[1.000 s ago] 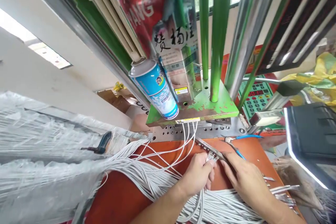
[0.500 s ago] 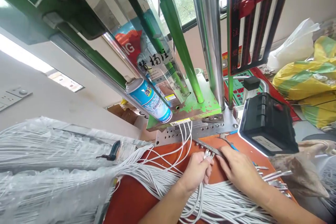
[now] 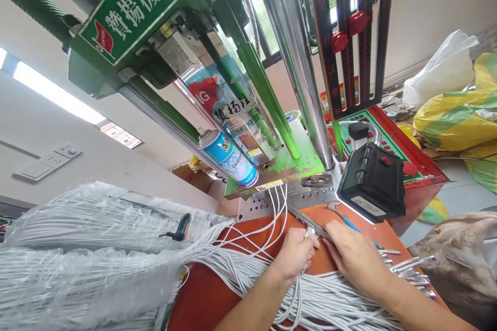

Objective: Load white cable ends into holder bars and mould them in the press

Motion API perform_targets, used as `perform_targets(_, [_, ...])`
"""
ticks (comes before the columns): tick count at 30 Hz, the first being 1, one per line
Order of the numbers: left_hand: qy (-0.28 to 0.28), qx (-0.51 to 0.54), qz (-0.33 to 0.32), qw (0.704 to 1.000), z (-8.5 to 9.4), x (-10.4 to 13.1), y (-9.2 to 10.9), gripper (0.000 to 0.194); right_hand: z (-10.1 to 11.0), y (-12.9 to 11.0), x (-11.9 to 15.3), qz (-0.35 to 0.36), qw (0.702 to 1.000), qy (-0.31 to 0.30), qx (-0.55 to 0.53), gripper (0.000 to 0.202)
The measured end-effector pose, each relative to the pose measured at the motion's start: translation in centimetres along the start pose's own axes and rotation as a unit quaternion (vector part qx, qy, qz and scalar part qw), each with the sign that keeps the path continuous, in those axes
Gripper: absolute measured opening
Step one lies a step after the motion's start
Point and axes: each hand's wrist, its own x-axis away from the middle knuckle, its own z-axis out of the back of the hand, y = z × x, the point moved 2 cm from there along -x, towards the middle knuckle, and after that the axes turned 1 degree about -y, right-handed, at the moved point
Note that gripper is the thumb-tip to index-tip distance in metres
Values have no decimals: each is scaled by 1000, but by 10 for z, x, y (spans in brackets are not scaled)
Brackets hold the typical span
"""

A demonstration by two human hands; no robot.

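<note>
The camera view has been swung and tilted, so that the green sign point(image 3: 135, 5) of the press has been brought into frame; the arrangement of the hands is largely unchanged. The left hand point(image 3: 295, 254) is kept closed, the clear connector ends point(image 3: 311, 231) being pinched between thumb and fingers, with their cables hanging below the fist. The right hand point(image 3: 354, 249) is kept curled around the near end of the metal bar point(image 3: 304, 218). The connector ends are positioned at the bar's edge, above the tabletop point(image 3: 209, 292), in front of the press's green base plate point(image 3: 305, 165). The row of fittings along the bar is now less plainly shown than half a second ago; whether the connector ends are fully seated cannot be told. The work is therefore judged to be continuing at one spot, with neither part released. White cables point(image 3: 318, 297) are spread beneath both hands.
</note>
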Motion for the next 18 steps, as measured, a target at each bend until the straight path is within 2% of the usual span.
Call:
perform_targets(4, [-8, 3, -14, 1000, -1, 0, 0, 38, -3, 6, -1, -26, 999, -7, -19, 15])
perform_targets(9, [-6, 10, -40, 999, 1, -1, -3, 42, -4, 6, -2, -5, 999, -29, -40, 18])
perform_targets(14, [-116, 36, 1, 993, 15, -4, -4, 55, -4, 10, -2, -73, 996, -20, -56, 24])
perform_targets(18, [-139, 47, 33, 989, 25, -10, -6, 51, -7, 13, -1, -75, 995, -24, -62, 26])
